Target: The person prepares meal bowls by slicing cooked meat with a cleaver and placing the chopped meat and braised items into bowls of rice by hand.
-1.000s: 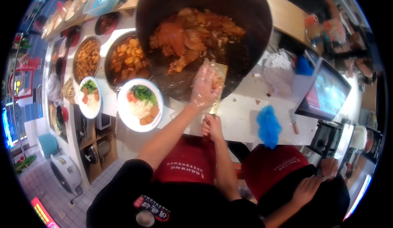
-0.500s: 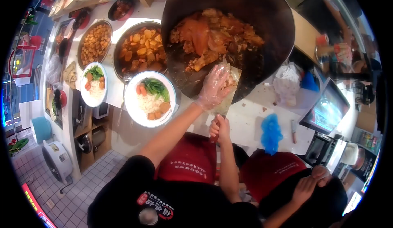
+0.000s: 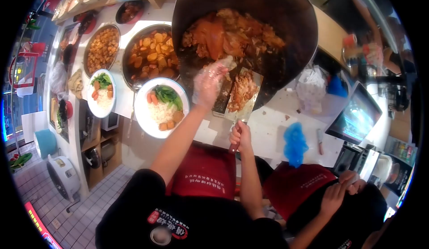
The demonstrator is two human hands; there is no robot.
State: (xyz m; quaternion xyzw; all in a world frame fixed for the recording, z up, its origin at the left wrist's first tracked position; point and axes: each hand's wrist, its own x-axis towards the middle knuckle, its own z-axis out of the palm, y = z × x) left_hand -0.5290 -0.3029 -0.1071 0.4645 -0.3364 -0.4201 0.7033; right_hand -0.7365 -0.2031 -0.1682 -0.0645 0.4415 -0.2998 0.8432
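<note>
My right hand [image 3: 241, 136] is closed around the handle of a cleaver. Chopped braised meat [image 3: 244, 90] lies in a heap on the broad cleaver blade [image 3: 241, 115], which is held over the near rim of a big dark pot. To the left of the blade, my left hand [image 3: 210, 84], in a clear plastic glove, hovers apart from the meat. Its fingers stretch toward the pot's middle, slightly blurred, with nothing visible in them. Large pieces of braised meat [image 3: 219, 34] sit in the pot [image 3: 286, 7], beyond both hands.
Left of the pot are a plate [image 3: 138, 123] of rice, greens and sausage, a similar smaller plate [image 3: 92, 107], and pans of stewed food [image 3: 154, 52] and cubes [image 3: 102, 50]. A blue plastic bag [image 3: 296, 145], a knife [image 3: 320, 141] and a screen [image 3: 355, 112] stand right, beside a co-worker [image 3: 330, 208].
My left hand has lifted off the meat on the blade and moved left, uncovering the chopped heap. My right hand keeps the cleaver nearly in place. The co-worker's hands have risen slightly.
</note>
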